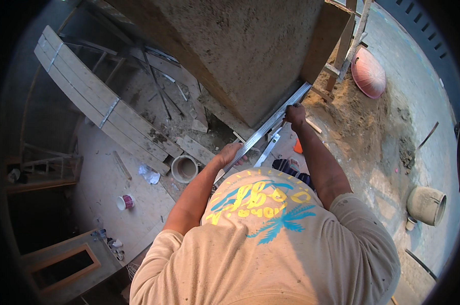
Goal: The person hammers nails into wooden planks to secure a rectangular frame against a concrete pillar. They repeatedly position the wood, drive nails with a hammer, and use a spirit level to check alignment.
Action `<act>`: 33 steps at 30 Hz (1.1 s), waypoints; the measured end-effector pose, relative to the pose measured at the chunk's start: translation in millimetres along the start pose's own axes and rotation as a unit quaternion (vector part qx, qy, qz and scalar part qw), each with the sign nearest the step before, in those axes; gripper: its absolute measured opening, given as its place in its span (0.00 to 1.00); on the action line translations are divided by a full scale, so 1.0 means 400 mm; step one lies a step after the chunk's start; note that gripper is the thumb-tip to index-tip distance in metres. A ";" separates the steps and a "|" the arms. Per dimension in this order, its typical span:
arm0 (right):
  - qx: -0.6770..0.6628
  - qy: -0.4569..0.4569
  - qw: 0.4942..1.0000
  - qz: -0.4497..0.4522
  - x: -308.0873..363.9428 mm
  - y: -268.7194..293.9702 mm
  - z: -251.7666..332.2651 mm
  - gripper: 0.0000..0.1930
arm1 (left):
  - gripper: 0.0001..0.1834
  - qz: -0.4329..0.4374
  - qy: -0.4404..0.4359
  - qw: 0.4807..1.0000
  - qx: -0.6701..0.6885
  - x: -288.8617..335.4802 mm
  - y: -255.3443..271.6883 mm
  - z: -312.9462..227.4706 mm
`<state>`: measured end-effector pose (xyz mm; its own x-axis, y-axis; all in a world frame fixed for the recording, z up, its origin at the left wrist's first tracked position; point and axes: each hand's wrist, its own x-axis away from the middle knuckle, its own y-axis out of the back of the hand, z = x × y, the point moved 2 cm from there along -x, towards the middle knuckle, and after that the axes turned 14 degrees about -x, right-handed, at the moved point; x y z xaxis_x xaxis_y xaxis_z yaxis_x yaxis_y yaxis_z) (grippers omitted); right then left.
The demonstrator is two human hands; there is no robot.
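A long silver metal straightedge [267,127] lies slantwise along the lower edge of a rough, mortar-covered column [235,56]. My left hand [232,154] grips its nearer part, thumb on top and fingers curled beneath. Farther up, my right hand [294,115] is closed at the bar near the column's right corner; its fingertips are partly hidden. Below the bar, between my arms, is a shorter flat metal piece [267,151]. Beside it, close to my right forearm, an orange object [297,146] shows only in part.
Long strapped planks [82,84] stretch across the left. A mortar-stained bucket [184,169] stands left of my left forearm, with a small paper cup [124,202] farther left. On the right are a sand heap [349,117], a pink basin-like shell [368,73] and a tipped bucket [426,206].
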<state>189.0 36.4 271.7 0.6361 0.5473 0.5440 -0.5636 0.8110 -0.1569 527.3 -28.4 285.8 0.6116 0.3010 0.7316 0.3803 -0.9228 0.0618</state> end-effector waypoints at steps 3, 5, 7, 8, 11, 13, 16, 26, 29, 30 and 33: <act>0.010 -0.001 1.000 -0.005 -0.003 -0.001 0.001 0.10 | 0.25 0.004 0.024 1.000 0.017 -0.002 -0.001 -0.008; 0.015 0.001 1.000 -0.009 0.002 -0.005 0.005 0.10 | 0.25 0.008 0.029 0.999 0.033 -0.008 0.000 -0.001; 0.018 0.003 1.000 -0.011 0.009 -0.007 0.007 0.09 | 0.25 -0.002 0.042 0.999 0.028 -0.010 0.000 0.006; 0.015 0.004 1.000 -0.011 0.013 -0.008 0.006 0.09 | 0.25 -0.007 0.049 0.998 0.026 -0.010 -0.001 0.010; 0.006 0.008 1.000 -0.009 0.004 -0.002 0.000 0.08 | 0.26 -0.012 0.036 0.999 0.008 -0.005 -0.004 0.002; 0.001 0.012 1.000 -0.001 0.002 -0.001 -0.001 0.08 | 0.26 -0.019 0.038 0.999 -0.001 -0.004 -0.005 -0.002; -0.019 0.019 1.000 -0.010 0.014 -0.008 -0.001 0.09 | 0.27 -0.021 0.038 0.999 -0.005 -0.003 -0.004 0.000; -0.014 0.006 1.000 0.011 0.006 0.003 0.007 0.10 | 0.25 -0.049 0.053 0.997 -0.016 0.016 -0.020 -0.036; -0.014 -0.008 1.000 0.021 0.001 0.009 0.005 0.08 | 0.24 -0.071 0.042 0.996 -0.037 0.039 -0.030 -0.067; -0.015 -0.011 1.000 0.024 -0.003 0.009 0.005 0.08 | 0.25 -0.081 0.037 0.995 -0.036 0.033 -0.030 -0.055; -0.010 -0.027 0.999 0.032 0.016 0.008 0.017 0.07 | 0.25 -0.118 0.051 0.991 -0.034 0.059 -0.058 -0.051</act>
<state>187.8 41.0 280.1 0.5698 0.5867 0.5754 -0.5915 0.7789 -0.2085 518.8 -5.0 315.3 0.4367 0.4880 0.7558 0.4541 -0.8448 0.2831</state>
